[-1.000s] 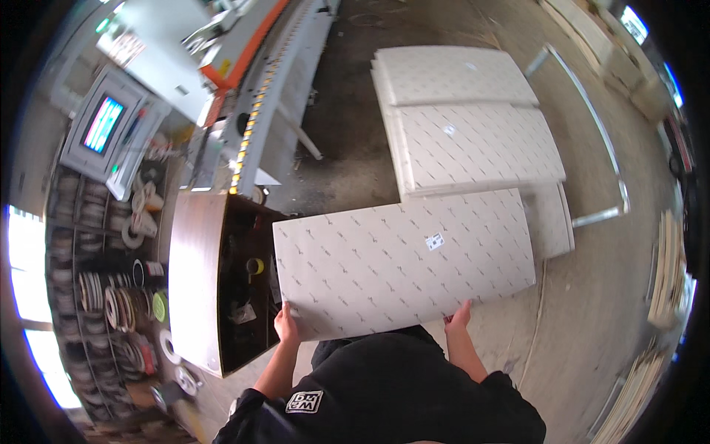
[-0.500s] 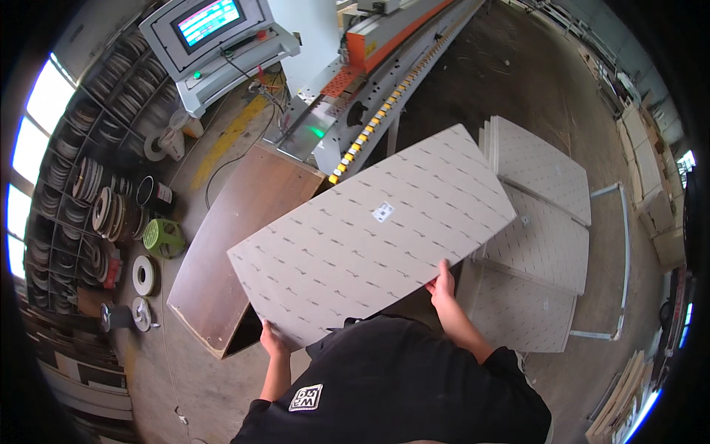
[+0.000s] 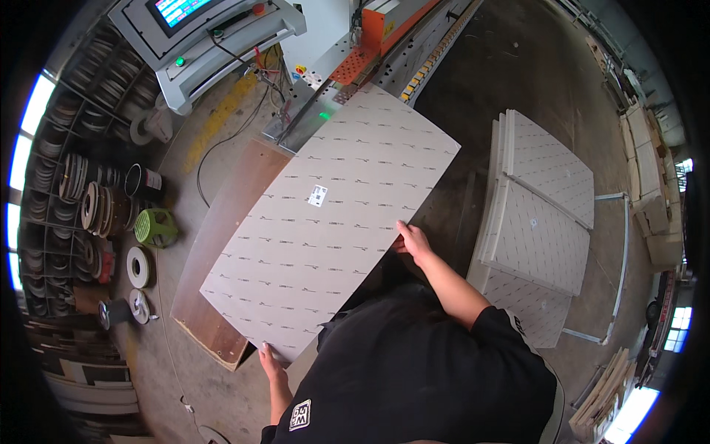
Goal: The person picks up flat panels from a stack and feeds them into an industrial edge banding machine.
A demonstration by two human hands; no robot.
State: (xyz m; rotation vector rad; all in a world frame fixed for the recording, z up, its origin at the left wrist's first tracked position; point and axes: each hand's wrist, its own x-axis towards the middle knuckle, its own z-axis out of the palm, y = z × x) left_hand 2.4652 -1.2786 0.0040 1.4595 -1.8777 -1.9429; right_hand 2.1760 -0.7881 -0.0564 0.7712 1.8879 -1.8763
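**Panel carry toward machine infeed**

Large pale patterned rectangular board (image 3: pixel 329 222) held level over brown wooden worktable (image 3: pixel 222 244). Left hand (image 3: pixel 270 362) clasping near corner, right hand (image 3: pixel 413 241) fingers curled on long edge. Advisable: keep grip even, far end squared to grey metal machine bed (image 3: pixel 310 122).

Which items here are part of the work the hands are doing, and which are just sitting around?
In hand:
- large pale panel, carried flat
- left hand at its near corner
- right hand on its right edge
- edge-processing machine the panel's far end points toward

Lying about:
- stack of similar panels on the right
- brown board under the panel
- tape rolls and green spool on the floor
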